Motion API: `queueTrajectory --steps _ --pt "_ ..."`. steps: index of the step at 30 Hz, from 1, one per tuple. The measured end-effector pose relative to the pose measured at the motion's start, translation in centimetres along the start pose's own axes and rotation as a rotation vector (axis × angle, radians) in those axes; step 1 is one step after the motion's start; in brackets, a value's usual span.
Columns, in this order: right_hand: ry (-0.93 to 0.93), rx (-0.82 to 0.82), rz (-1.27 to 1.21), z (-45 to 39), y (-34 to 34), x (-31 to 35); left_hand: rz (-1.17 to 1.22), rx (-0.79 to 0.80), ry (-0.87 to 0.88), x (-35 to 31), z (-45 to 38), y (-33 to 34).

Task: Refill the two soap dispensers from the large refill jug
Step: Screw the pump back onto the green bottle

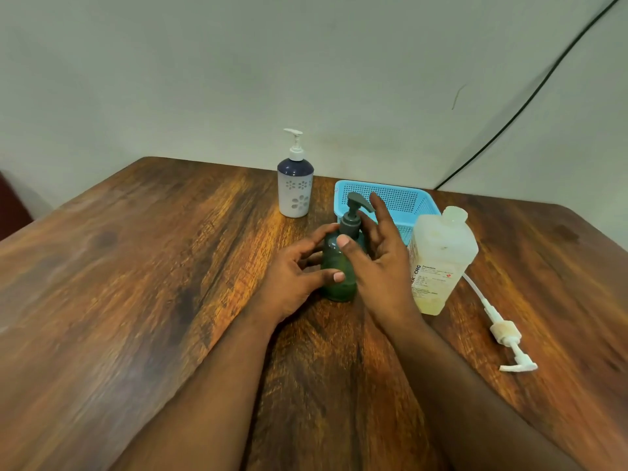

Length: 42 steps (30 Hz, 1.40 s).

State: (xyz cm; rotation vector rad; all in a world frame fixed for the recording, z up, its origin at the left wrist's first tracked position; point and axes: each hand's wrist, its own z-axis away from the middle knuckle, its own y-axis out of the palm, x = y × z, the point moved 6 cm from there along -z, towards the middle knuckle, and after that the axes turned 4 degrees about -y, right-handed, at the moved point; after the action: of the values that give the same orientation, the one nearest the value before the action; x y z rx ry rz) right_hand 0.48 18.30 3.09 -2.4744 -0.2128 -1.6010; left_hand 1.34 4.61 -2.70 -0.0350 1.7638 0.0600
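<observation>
A dark green soap dispenser (339,266) with a grey pump stands upright mid-table. My left hand (295,270) wraps loosely around its body from the left, fingertips touching it. My right hand (377,256) is at its right side, fingers spread, thumb resting near the pump collar. A white dispenser (295,192) with a navy top and flower cut-outs stands behind, near the wall. The translucent refill jug (440,263) with yellowish liquid stands to the right, its cap on. A white pump (506,334) with its long tube lies on the table beside the jug.
A light blue perforated plastic basket (404,198) sits behind the green dispenser and the jug. The wooden table (136,283) reaches the pale wall at the back. A black cable (530,100) runs down the wall at the right.
</observation>
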Motion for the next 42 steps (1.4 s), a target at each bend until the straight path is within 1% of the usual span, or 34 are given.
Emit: queueTrajectory --steps 2,5,7,9,12,14,16,20,23,24,27,28,29,31,34,37,39,40,42 --pt "-0.015 -0.008 -0.035 0.9 0.0 0.0 -0.028 -0.007 0.009 -0.2 0.0 0.0" --pt "-0.082 -0.145 -0.018 2.1 -0.8 0.2 -0.015 -0.018 0.005 -0.1 0.0 0.0" --pt "-0.089 -0.193 0.019 2.0 -1.2 0.4 -0.019 -0.018 0.005 -0.2 0.0 0.0" --pt "-0.046 -0.151 -0.018 1.3 -1.0 0.6 -0.043 -0.016 0.007 -0.3 0.0 0.1" --pt "0.028 0.006 -0.015 0.9 0.0 0.3 -0.042 -0.008 0.002 -0.3 0.1 0.1" --pt "0.064 0.048 -0.021 1.6 0.4 0.0 -0.023 0.0 0.001 -0.3 0.1 0.2" --pt "0.049 0.022 0.024 2.5 0.5 0.2 -0.02 0.002 0.006 -0.3 0.1 0.2" --pt "-0.043 -0.111 0.108 3.2 -0.6 1.3 -0.018 0.011 0.0 0.0 0.2 0.2" --pt "-0.035 -0.201 0.119 2.1 -1.5 1.4 -0.007 0.023 -0.016 0.1 0.1 0.3" --pt "-0.006 -0.189 0.123 1.4 -1.5 1.2 -0.008 0.022 -0.022 0.1 0.1 0.3" --pt "0.079 -0.059 0.035 -0.4 -0.8 0.2 0.029 0.033 -0.047 0.2 0.1 0.4" --pt "0.095 -0.038 0.027 -0.9 -0.7 0.0 0.032 0.03 -0.057 0.3 0.0 0.3" --pt "0.096 -0.039 0.049 -1.3 -0.8 -0.1 0.032 0.025 -0.064 0.4 0.0 0.2" --pt "0.071 -0.066 0.171 -2.2 -1.1 0.0 0.011 0.012 -0.061 0.4 0.0 0.0" --pt "0.052 -0.047 0.294 -2.9 -0.9 0.3 0.002 0.007 -0.068 0.5 -0.1 0.0" --pt "0.046 -0.026 0.243 -1.9 -0.3 -0.3 0.013 0.008 -0.055 0.4 -0.2 -0.1" --pt "0.057 0.003 0.111 -0.8 0.3 -0.9 0.007 0.013 -0.045 0.2 -0.2 0.0" --pt "0.054 -0.003 0.05 -0.5 0.4 -1.1 -0.001 0.014 -0.044 0.1 -0.2 0.1" --pt "0.035 -0.052 0.008 -0.6 0.2 -1.3 -0.036 0.019 -0.046 0.0 -0.1 0.2"
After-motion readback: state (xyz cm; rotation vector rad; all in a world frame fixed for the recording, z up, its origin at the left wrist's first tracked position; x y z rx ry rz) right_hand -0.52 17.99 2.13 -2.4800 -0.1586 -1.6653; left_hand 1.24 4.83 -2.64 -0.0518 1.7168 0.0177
